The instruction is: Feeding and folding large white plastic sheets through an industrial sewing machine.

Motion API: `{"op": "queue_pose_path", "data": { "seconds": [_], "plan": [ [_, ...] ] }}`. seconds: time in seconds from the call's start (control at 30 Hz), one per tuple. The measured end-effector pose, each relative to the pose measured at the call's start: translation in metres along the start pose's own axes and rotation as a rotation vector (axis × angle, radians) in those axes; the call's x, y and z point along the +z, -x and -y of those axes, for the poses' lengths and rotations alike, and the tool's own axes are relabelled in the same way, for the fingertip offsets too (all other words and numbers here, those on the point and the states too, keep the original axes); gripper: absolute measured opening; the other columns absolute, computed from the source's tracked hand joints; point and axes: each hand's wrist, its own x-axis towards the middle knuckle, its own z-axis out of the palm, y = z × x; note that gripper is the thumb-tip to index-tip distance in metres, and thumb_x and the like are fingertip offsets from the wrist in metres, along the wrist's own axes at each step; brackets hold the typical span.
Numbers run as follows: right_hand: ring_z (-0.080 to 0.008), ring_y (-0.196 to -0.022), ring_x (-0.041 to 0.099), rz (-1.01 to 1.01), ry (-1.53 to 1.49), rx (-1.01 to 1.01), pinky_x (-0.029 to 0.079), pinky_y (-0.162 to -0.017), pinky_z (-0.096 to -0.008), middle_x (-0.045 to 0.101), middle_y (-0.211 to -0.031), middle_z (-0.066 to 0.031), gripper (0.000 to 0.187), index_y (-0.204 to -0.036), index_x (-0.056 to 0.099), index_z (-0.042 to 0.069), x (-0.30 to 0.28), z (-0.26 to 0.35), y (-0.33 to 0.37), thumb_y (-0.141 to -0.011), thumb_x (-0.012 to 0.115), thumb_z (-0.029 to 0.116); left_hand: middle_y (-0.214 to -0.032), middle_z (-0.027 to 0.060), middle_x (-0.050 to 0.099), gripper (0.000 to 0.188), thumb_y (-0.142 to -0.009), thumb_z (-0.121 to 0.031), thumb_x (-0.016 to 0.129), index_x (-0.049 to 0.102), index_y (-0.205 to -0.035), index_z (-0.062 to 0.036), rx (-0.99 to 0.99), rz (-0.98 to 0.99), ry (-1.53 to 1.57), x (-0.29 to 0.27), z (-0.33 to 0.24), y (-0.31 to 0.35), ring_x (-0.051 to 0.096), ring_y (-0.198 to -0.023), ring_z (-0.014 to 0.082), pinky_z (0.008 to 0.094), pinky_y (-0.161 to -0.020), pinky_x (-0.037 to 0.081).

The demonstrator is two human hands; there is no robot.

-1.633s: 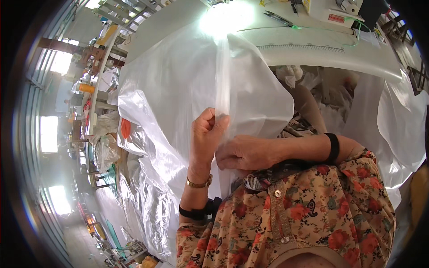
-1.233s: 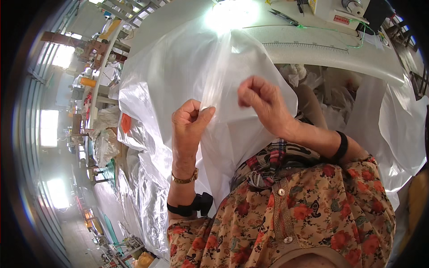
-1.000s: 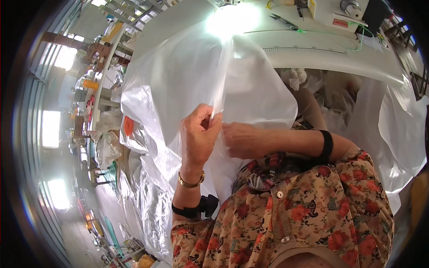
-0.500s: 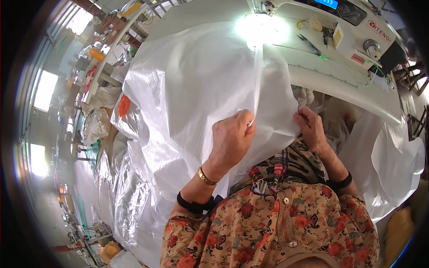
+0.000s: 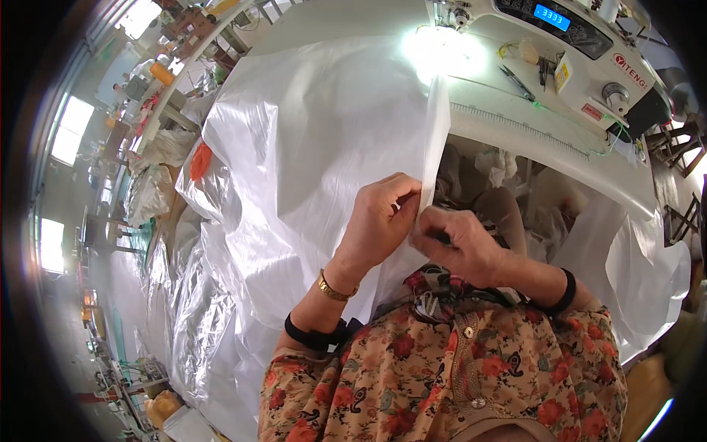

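Note:
A large sheet of thin white plastic-like fabric point(image 5: 324, 125) lies over the sewing machine table and hangs down on my left. Its right edge forms a narrow folded strip running up to the lit needle area of the sewing machine point(image 5: 567, 44). My left hand point(image 5: 383, 217) is closed on that edge, thumb against the curled fingers. Just to its right, my right hand point(image 5: 460, 243) is closed with curled fingers at the same folded edge, slightly nearer to me. The needle itself is lost in the lamp's glare.
A ruler scale point(image 5: 515, 125) runs along the table's front edge. Black tweezers point(image 5: 518, 83) lie beside the machine. More white sheeting point(image 5: 633, 258) hangs at the right. Crumpled clear plastic point(image 5: 199, 302) and a cluttered shelf point(image 5: 173, 96) stand to the left.
My right hand has moved left, bringing the sheet's right side over to my left hand. The flap on the right is now folded in, uncovering the space under the table edge.

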Motion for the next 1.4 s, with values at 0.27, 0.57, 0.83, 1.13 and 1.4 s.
{"op": "queue_pose_path", "data": {
  "seconds": [0.27, 0.57, 0.83, 1.13, 1.4],
  "plan": [
    [-0.0376, -0.075, 0.063, 0.174, 0.245, -0.071, 0.050, -0.064, -0.0417, 0.063, -0.079, -0.0171, 0.012, -0.094, 0.052, 0.004, 0.009, 0.006, -0.016, -0.088, 0.061, 0.009, -0.065, -0.0055, 0.045, 0.023, -0.098, -0.018, 0.058, 0.056, -0.084, 0.0001, -0.356, 0.030, 0.207, -0.015, -0.006, 0.001, 0.036, -0.062, 0.0029, 0.0212, -0.054, 0.031],
    [-0.0183, -0.082, 0.059, -0.549, -0.372, -0.047, 0.049, -0.076, -0.0346, 0.059, -0.087, -0.0115, 0.022, -0.109, 0.052, 0.002, 0.014, -0.071, -0.046, -0.092, 0.061, 0.012, -0.065, -0.0076, 0.048, 0.016, -0.090, -0.007, 0.065, 0.057, -0.078, 0.0004, -0.400, -0.006, 0.195, -0.055, -0.001, -0.009, 0.040, -0.061, -0.0002, 0.0203, -0.049, 0.032],
    [-0.0338, -0.099, 0.060, -0.052, -0.177, -0.166, 0.047, -0.086, -0.0432, 0.062, -0.105, -0.0192, 0.030, -0.113, 0.055, 0.001, 0.087, -0.131, -0.175, -0.088, 0.058, 0.017, -0.061, 0.0060, 0.053, 0.010, -0.086, -0.002, 0.062, 0.057, -0.078, 0.0007, -0.032, 0.248, -0.370, -0.109, -0.070, -0.078, 0.053, -0.053, 0.0133, 0.0288, -0.050, 0.040],
    [-0.0282, -0.101, 0.061, 0.161, 0.241, -0.591, 0.047, -0.088, -0.0368, 0.064, -0.107, -0.0168, 0.025, -0.109, 0.058, 0.001, 0.050, -0.125, -0.155, -0.088, 0.059, 0.014, -0.073, 0.0139, 0.055, 0.007, -0.083, -0.003, 0.057, 0.051, -0.081, -0.0032, 0.255, 0.425, -0.695, -0.071, 0.002, -0.021, 0.060, -0.066, 0.0346, 0.0432, -0.058, 0.047],
    [-0.0320, -0.093, 0.063, 0.349, 0.750, -0.160, 0.048, -0.081, -0.0469, 0.064, -0.094, -0.0122, 0.014, -0.088, 0.061, 0.007, -0.065, -0.063, -0.133, -0.085, 0.062, 0.021, -0.068, 0.0103, 0.056, 0.003, -0.084, -0.004, 0.063, 0.060, -0.082, -0.0027, 0.005, -0.169, -0.412, -0.018, 0.071, 0.035, 0.053, -0.055, 0.0265, 0.0341, -0.052, 0.042]
  ]
}}
